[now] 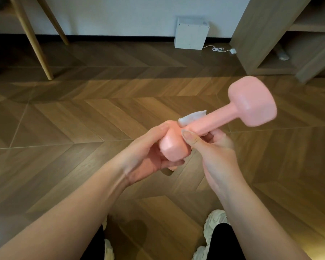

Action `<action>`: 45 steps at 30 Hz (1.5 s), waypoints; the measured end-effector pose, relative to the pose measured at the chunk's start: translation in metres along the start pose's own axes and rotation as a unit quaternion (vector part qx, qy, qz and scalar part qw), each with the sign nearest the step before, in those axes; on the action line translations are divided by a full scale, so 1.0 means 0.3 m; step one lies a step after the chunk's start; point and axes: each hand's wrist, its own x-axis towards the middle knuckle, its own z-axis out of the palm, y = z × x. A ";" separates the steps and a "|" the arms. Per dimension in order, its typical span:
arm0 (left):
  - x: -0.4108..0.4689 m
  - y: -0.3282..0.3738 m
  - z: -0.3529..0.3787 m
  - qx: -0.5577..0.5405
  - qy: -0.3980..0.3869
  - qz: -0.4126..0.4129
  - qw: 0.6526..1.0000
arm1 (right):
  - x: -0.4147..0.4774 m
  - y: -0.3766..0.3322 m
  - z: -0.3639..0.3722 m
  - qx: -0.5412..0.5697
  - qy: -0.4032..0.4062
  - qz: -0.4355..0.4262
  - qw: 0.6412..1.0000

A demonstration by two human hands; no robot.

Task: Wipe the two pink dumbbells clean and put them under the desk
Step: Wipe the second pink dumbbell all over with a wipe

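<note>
Just above the herringbone floor [83,119], the left hand [148,152] gripped the pink dumbbell [219,121] by its near head, while the right hand [218,152] pinched a white wipe [191,116] round its handle.

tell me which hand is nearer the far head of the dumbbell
Right. The right hand pinches the pink dumbbell at its handle with a white wipe, partway to the far head; the left hand grips the near head at the opposite end.

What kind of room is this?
Probably a room in someone's home, maybe a bedroom or study. It has a wooden zigzag floor, an open wooden shelf unit and a white box with a cord by the wall.
</note>
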 end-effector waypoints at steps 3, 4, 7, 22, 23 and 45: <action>-0.003 -0.002 0.009 0.001 0.016 0.071 0.997 | 0.004 -0.009 0.003 0.002 0.013 -0.011 1.000; -0.001 0.002 0.011 0.004 0.033 0.066 0.997 | 0.001 -0.005 0.005 -0.005 0.018 -0.004 1.000; -0.002 -0.014 0.037 0.034 0.072 0.009 0.997 | -0.010 0.006 0.007 -0.039 0.021 0.018 0.999; -0.012 -0.014 0.039 -0.027 0.165 0.050 0.985 | 0.061 -0.029 -0.082 0.029 -0.113 0.145 0.983; -0.012 -0.014 0.038 -0.024 0.163 0.054 0.985 | 0.057 -0.029 -0.083 0.030 -0.120 0.139 0.983; -0.023 -0.019 0.043 0.065 0.125 0.071 0.988 | 0.045 0.045 -0.041 -0.129 -0.039 0.091 0.987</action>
